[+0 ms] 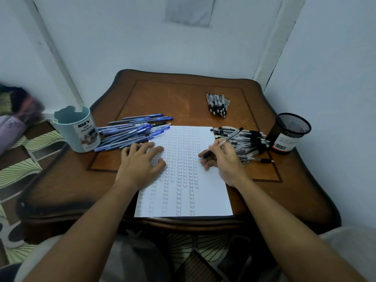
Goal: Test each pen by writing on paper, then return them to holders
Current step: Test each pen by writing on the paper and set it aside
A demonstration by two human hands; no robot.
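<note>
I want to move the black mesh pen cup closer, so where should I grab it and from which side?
Grip the black mesh pen cup around its side wall, coming from the right or from above. It stands upright and looks empty; the pile of black pens lies against its left side, so that side is blocked.

- A sheet of paper (207, 200) lies at the table's (183, 90) near edge.
- Left of it, a pile of pens (132, 131) beside a cup holder (77, 129).
- Right, another pen pile (246, 139) beside a mesh holder (289, 133).
- Behind, a small pen bundle (218, 104).

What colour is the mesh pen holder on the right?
Black mesh pen holder, with a white and red label; head view.
</note>
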